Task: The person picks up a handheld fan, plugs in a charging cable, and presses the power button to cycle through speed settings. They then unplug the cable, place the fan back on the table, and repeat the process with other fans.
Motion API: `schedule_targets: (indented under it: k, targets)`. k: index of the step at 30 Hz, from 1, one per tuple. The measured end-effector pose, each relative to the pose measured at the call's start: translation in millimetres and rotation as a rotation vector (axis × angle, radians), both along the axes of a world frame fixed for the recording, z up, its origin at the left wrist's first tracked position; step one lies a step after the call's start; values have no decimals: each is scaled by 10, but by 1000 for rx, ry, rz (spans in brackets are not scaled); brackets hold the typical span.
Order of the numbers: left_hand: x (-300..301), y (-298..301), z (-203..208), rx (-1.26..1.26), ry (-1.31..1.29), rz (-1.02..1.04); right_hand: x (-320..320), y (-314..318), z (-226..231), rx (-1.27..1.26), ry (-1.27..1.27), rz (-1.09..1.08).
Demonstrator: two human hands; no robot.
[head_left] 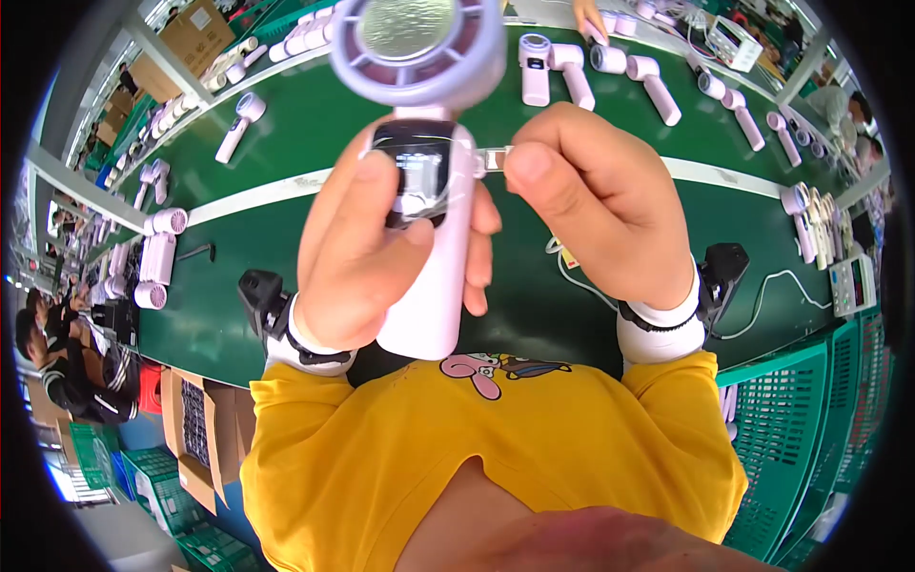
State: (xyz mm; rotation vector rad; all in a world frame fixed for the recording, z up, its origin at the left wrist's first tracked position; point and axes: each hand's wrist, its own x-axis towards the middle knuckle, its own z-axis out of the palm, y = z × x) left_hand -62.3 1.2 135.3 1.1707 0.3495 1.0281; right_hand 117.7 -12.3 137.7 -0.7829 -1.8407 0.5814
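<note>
A pale lavender handheld fan [429, 286] is held upright in front of me, its round head at the top with a silvery centre. My left hand [348, 253] wraps the handle from behind, with the thumb and a finger on the front around a glossy black display [419, 172]. Clear film seems to cover that display. On the fan's right side, my right hand [605, 195] pinches a small plug [495, 160] that touches the handle's edge. Whether the plug is seated in the fan cannot be made out.
Across the green table [534, 224] runs a white strip [257, 202]. Similar fans [658, 91] lie beyond it, near another person's hand [588, 19]. A small meter [851, 286] and green crates [777, 429] are on the right; an open carton [205, 429] stands lower left.
</note>
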Motion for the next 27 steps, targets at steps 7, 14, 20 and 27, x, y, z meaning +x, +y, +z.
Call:
schedule_targets:
  k: [7,14,20,27]
  targets:
    - [-69,121,-89,130,-27,-264,69,1,24,75,-148,165]
    - [-24,139,-223,480,35,-106,31,-42,91,102,-213,97]
    - [14,178,-305,502,81,145,-90,68,-34,111,-124,-6]
    - [-10,231,-298,483,81,65,-82,86,-27,71,-130,2]
